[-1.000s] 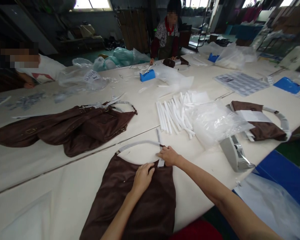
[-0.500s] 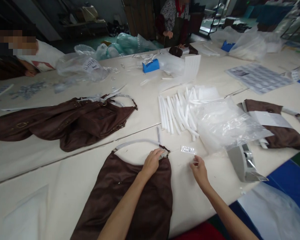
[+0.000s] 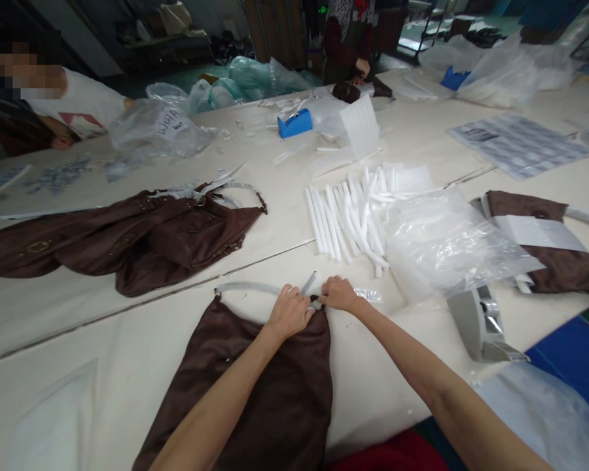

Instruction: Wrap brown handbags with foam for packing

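A brown handbag (image 3: 269, 386) lies flat in front of me, its strap (image 3: 248, 286) wrapped in pale protective material and arched away from me. My left hand (image 3: 290, 313) is closed around the strap close to the bag's right upper corner. Right beside it, my right hand (image 3: 338, 293) pinches the strap end at the dark fitting by that corner. The fingertips of both hands nearly meet, and they partly hide the fitting. A small clear packet with a printed label (image 3: 369, 295) lies on the table just right of my right hand.
White foam tubes (image 3: 341, 219) and a clear plastic bag (image 3: 451, 242) lie beyond my hands. A tape dispenser (image 3: 478, 324) stands at right, near a folded brown bag (image 3: 550, 242). More brown bags (image 3: 152, 239) lie at left. Two people work across the table (image 3: 142, 333).
My right hand has moved left from beside the small packet to the strap fitting. My left hand has shifted slightly left and turned over the strap. Across the table, a person's hand has moved.
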`<state>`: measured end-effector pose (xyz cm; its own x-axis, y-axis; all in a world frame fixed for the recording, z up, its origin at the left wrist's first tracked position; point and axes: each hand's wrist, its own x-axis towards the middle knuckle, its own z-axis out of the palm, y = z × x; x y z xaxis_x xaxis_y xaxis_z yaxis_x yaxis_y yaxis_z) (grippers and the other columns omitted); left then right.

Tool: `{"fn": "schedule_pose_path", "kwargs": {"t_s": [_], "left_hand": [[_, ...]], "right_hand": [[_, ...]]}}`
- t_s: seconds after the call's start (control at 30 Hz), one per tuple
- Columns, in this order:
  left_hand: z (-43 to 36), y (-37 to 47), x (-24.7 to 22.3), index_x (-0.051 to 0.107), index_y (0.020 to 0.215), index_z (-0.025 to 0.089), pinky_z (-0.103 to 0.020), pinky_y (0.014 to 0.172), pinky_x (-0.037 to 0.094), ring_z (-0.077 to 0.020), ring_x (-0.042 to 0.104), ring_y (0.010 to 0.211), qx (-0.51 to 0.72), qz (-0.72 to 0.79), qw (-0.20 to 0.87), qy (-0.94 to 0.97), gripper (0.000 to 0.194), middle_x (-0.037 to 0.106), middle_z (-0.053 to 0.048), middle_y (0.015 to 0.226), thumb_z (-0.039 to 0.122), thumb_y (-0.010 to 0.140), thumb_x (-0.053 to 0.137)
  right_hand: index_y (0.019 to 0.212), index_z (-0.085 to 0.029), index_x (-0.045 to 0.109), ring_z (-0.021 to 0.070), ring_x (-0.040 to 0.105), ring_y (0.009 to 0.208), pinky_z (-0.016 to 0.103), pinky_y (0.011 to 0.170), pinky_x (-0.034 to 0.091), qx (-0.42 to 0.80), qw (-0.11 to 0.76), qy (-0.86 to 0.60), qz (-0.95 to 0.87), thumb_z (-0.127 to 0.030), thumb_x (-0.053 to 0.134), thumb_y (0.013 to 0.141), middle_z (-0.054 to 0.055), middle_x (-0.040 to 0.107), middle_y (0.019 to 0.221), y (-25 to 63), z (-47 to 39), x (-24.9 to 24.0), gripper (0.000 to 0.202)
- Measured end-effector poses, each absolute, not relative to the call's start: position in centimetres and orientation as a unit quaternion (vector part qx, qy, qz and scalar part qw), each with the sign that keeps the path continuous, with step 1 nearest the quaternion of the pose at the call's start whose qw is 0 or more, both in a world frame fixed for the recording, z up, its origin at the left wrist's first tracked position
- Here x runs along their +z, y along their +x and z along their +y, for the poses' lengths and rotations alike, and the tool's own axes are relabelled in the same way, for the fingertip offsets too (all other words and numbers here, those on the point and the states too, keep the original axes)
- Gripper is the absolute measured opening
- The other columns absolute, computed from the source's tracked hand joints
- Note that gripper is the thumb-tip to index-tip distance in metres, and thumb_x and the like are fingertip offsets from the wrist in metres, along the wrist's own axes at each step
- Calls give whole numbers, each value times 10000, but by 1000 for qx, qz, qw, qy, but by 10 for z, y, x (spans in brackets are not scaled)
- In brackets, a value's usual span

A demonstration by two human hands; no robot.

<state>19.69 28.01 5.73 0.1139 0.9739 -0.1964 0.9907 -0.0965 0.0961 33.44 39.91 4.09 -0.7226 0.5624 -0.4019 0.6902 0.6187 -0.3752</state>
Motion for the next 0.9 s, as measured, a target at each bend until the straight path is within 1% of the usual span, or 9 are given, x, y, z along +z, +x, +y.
{"fn": "schedule_pose_path", "kwargs": {"t_s": [0.07,0.2,0.33,0.43,0.53,0.63,0.7,0.77,0.9], "left_hand": [[277,196,59,698,941,160,-526,1028,340,-326,566,1048,-52,672,90,734,278,703,-158,900,349,921,495],[269,188,60,667,900,180,-494,1009,329,-302,544,1053,-38,644,104,757,185,691,-135,889,164,884,483],[261,188,62,644,914,187,-450,953,364,-272,557,987,-27,631,102,768,258,668,-124,875,97,898,402],[255,196,62,656,931,169,-437,892,403,-262,586,908,-48,656,100,747,294,661,-128,850,123,922,367],[248,192,63,673,939,153,-451,888,422,-267,614,887,-78,715,103,687,288,670,-140,832,152,920,385],[242,178,67,655,1085,134,-589,1017,339,-356,573,1115,-89,773,79,623,288,675,-205,1080,160,848,491],[241,177,71,586,1245,155,-653,1097,225,-392,455,1297,-69,805,79,584,448,591,-202,1325,173,799,551],[246,189,72,530,1326,191,-601,1146,200,-343,412,1354,-24,812,106,573,491,547,-150,1413,209,835,534],[267,235,62,631,1150,206,-457,1038,374,-279,544,1167,23,799,159,579,317,667,-120,1176,374,941,464]], "right_hand": [[950,-182,711,267,570,1115,369,896,402,-251,131,339,897,-382,556,886,122,684,1113,335,397,40,261],[1013,-152,672,253,619,1024,356,850,417,-236,132,319,908,-272,483,910,135,693,1063,334,393,42,246],[1107,-146,594,241,602,1048,351,895,415,-217,95,308,921,-200,376,946,154,639,1134,327,380,47,276],[1131,-132,545,237,607,1009,332,834,434,-212,76,333,916,-184,294,971,174,602,1143,323,369,49,302],[1126,-154,534,208,627,932,296,754,420,-260,71,380,885,-229,303,994,149,615,1138,328,367,47,277],[1084,-182,562,195,637,894,276,725,393,-316,80,408,852,-355,313,1017,98,683,1020,342,376,45,311],[1052,-185,595,189,642,886,270,716,388,-334,93,413,842,-383,271,1024,83,710,968,352,384,45,382],[1041,-196,631,178,648,902,264,726,395,-349,108,412,835,-321,289,1010,70,725,998,358,390,45,366],[1151,-233,637,191,652,1032,281,806,414,-348,136,399,837,-193,422,912,60,722,1142,361,395,48,324]]}}
